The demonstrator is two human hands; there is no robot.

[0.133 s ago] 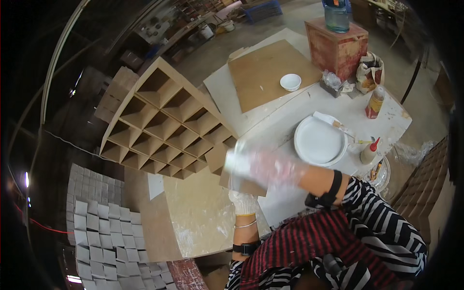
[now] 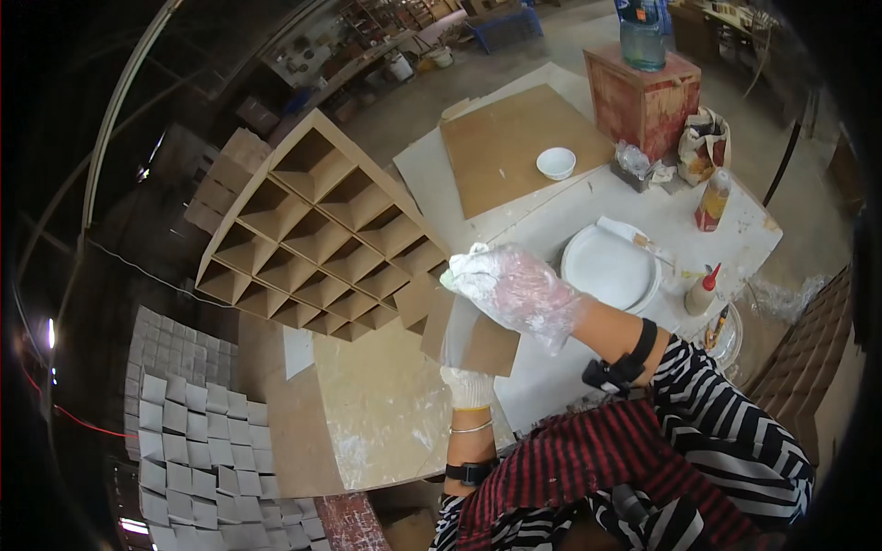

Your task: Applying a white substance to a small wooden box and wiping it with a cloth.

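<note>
My left hand, in a white knit glove, grips a small brown fibreboard piece from below. A pale smear covers part of its face. Just above the board is my right hand, in a clear plastic glove. White paint coats its fingers, which are closed together; whatever they hold is hidden. Another brown board piece shows behind, against a tilted brown fibreboard grid of square compartments. To the right of my right hand lies a round white tray of white paint, with a brush across its far rim.
A small white bowl rests on a brown sheet. A bottle with a red nozzle and a spray can stand at the right. Grey-white blocks are stacked lower left. A reddish box carries a water jug.
My right hand, blurred before, is now sharp and slightly higher, and more of the board's face shows. My left hand keeps its hold on the board.
</note>
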